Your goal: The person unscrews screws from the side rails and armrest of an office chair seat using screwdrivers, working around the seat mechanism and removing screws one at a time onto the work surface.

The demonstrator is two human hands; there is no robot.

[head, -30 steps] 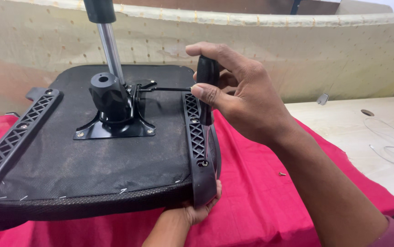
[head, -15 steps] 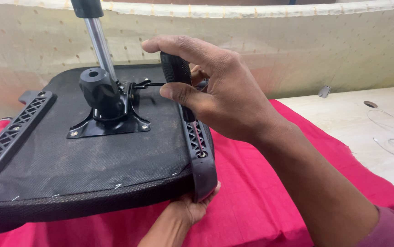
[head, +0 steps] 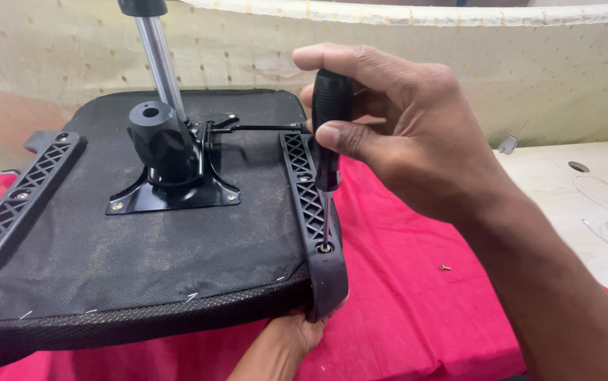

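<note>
Since 1 second ago the right hand (head: 417, 141) has dropped its screwdriver (head: 329, 141), fingers clenched on the handle, so the tip now sits in the screw (head: 325, 248) at the armrest bracket's (head: 307, 197) near end. The left hand (head: 293, 331) grips the upturned chair seat (head: 142, 268) underneath, on the red cloth (head: 403, 310).

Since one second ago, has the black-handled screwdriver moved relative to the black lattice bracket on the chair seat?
Yes. The black-handled screwdriver has come down along the black lattice bracket toward its near end, and its tip now sits in the screw hole there.
</note>
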